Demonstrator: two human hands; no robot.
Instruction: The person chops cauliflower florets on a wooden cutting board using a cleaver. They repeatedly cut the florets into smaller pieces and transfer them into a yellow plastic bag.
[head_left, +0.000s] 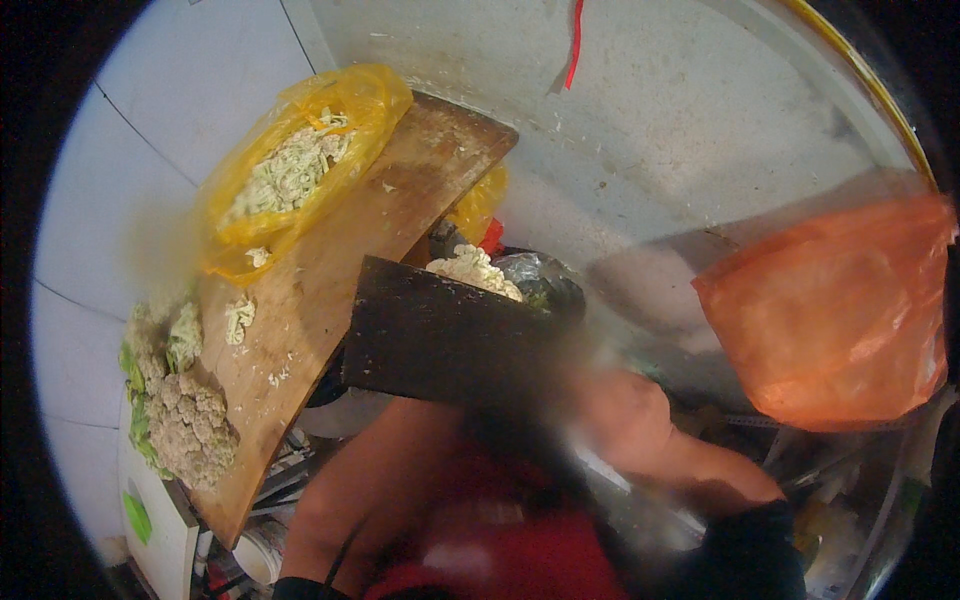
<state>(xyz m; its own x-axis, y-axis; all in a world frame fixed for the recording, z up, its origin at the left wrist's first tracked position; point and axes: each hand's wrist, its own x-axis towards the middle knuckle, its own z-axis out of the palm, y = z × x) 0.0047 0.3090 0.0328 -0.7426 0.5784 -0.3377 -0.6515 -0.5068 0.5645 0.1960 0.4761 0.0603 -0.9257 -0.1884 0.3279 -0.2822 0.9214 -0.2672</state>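
A broad dark cleaver blade spans the middle, and my right hand is closed at its right end; blur covers the handle. My left forearm reaches up behind the blade, which hides the hand. A cauliflower piece shows just above the blade's upper edge; what supports it is hidden. Left of the blade lies a wooden board with a loose floret and crumbs. On its far part, an open yellow plastic bag contains cut cauliflower. A larger cauliflower head rests at the near left.
At the right hangs an orange plastic bag. Beyond the blade is a dark plastic bag, with another yellow bag beside the board's edge. A red strip hangs against the pale wall. A white container stands below the board.
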